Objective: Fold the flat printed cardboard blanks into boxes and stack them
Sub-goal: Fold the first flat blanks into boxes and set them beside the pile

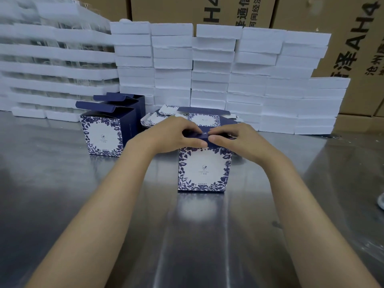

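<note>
— Progress? Both hands, left hand [172, 135] and right hand [234, 140], pinch the navy top flap [204, 136] of the printed box [202, 170] standing on the steel table [62, 204].

— Partway, I'd judge: two finished boxes [110, 125] stand left; flat blanks [166, 113] wait behind, unfolded.

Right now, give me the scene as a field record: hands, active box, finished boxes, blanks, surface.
left hand: fingers curled on the top flap
right hand: fingers curled on the same flap
active box: upright at table centre, floral face toward camera
finished boxes: two on the left, top flaps standing open
blanks: flat pile behind the active box
surface: steel table
backdrop: white foam slabs, stacked
</note>
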